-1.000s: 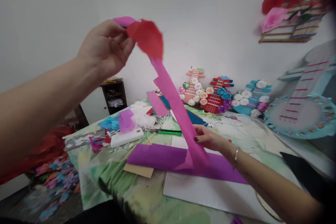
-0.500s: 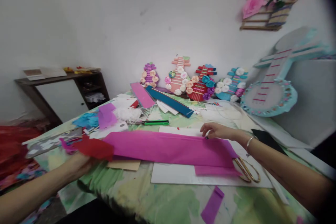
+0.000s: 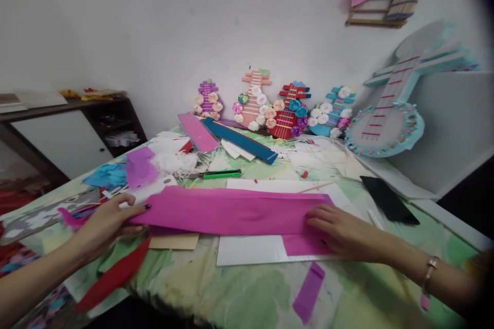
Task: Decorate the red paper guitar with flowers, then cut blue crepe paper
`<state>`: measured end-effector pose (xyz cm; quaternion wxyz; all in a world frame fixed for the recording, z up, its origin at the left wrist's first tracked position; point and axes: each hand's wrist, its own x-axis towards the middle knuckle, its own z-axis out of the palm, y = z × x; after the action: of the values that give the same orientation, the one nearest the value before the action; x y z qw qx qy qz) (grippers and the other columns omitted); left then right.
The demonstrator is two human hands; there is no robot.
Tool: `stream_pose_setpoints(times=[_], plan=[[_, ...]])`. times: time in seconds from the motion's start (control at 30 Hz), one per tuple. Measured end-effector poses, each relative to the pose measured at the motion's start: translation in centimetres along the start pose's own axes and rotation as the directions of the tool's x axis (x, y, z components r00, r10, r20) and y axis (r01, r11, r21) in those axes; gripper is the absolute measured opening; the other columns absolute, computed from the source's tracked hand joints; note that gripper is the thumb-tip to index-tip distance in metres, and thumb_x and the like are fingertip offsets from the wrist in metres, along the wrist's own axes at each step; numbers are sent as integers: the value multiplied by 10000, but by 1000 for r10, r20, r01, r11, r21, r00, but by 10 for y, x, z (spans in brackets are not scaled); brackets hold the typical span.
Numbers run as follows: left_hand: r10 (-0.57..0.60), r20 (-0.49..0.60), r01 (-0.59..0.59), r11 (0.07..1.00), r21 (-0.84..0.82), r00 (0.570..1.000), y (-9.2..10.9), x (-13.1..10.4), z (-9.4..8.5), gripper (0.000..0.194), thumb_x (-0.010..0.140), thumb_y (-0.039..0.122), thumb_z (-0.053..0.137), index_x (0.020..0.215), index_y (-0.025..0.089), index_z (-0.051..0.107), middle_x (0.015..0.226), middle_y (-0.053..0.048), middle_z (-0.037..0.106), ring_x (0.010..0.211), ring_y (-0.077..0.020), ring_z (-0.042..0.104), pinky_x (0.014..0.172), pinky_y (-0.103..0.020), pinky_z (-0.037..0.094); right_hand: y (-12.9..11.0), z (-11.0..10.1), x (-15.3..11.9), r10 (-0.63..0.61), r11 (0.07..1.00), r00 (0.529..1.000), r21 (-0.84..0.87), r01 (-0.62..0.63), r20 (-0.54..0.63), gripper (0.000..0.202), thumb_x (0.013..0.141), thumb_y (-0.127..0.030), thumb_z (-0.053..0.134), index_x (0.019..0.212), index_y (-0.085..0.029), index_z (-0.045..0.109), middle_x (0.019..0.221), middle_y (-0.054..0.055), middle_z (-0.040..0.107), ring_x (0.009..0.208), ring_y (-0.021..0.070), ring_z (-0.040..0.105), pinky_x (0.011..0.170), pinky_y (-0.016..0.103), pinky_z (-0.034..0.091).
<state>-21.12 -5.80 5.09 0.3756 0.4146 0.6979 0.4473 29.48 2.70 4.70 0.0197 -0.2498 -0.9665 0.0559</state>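
A long magenta strip of crepe paper (image 3: pixel 231 212) stretches between my two hands above a white board (image 3: pixel 247 252). My left hand (image 3: pixel 110 223) pinches its left end, thumb on top. At the right end, my right hand (image 3: pixel 339 226) is closed on the paper with its fingers bent over it. Another magenta piece (image 3: pixel 299 245) shows under the strip, beside the right hand. Below my left hand, a red piece of paper (image 3: pixel 116 275) hangs at the table's front edge, blurred. A tan piece of card (image 3: pixel 173 241) lies partly under the strip.
A green utility knife (image 3: pixel 222 174) lies behind the strip, near tangled white string (image 3: pixel 175 164). A black phone-like slab (image 3: pixel 388 199) is at the right. Decorated lute shapes (image 3: pixel 291 113) lean along the wall. A purple scrap (image 3: pixel 309 292) lies in front.
My left hand has let go of the red paper, which has dropped, and now holds the strip's left end. My right hand has moved down onto the right end, and the gold scissors are no longer visible.
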Motion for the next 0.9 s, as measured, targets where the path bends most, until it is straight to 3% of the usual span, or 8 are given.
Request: stream_pose_setpoints(times=[0.1,0.23,0.33,0.53,0.6,0.73,0.83,0.9], plan=[[-176,-10,173,978,-119,984,14,-5,1,514,460,450,849,717,239,456,582,126,576,530,-128,654,490,-197,522,6,13,-2,-14,992,999,-127,10,-33,437,831,-15,467,1231,-152,574,1209,145,610,1068,263,572,911,415,469],[-109,29,111,992,-59,994,31,-7,-3,598,436,487,866,896,217,595,795,29,655,737,-184,681,602,-244,585,13,21,3,-27,962,995,-273,-1,-97,365,851,-27,477,1181,-135,591,1090,154,655,955,268,619,810,396,507],[-81,33,83,995,-56,996,30,-2,-13,613,431,501,868,908,174,664,992,-50,680,934,-259,664,680,-276,603,11,19,8,-20,954,991,-300,-20,-132,308,844,-50,491,1111,-144,613,981,130,673,870,243,624,772,361,491],[-11,267,37,995,-89,964,23,12,-27,657,555,331,866,1161,220,640,1108,-61,710,1017,-277,665,837,-307,575,-3,12,15,51,964,991,-252,-82,-128,205,807,-138,536,990,-142,626,830,94,663,743,209,604,708,316,435],[13,226,6,997,-83,974,31,10,-24,647,517,331,870,1116,194,666,1094,-75,721,1001,-290,676,854,-325,571,-5,15,19,86,958,990,-265,-114,-116,182,790,-170,563,957,-139,629,798,91,661,714,212,600,688,318,419],[104,21,-105,994,31,994,57,5,-14,509,458,375,845,912,172,735,950,-58,757,910,-284,700,825,-344,582,-1,29,25,92,930,986,-341,-136,-142,231,817,-94,534,1024,-98,638,798,121,675,693,231,611,677,341,405],[204,-94,-194,975,104,975,75,7,-16,423,457,427,809,807,197,747,792,-12,757,844,-267,709,804,-339,586,6,31,28,85,930,981,-339,-140,-172,218,843,-33,502,980,-96,659,790,120,689,682,243,624,681,361,415],[260,-182,-232,959,163,948,83,12,-27,415,446,466,794,768,207,741,686,6,733,769,-261,710,744,-334,597,11,21,28,103,929,974,-330,-167,-204,206,847,-14,493,902,-111,667,758,100,689,672,234,629,697,364,426]])
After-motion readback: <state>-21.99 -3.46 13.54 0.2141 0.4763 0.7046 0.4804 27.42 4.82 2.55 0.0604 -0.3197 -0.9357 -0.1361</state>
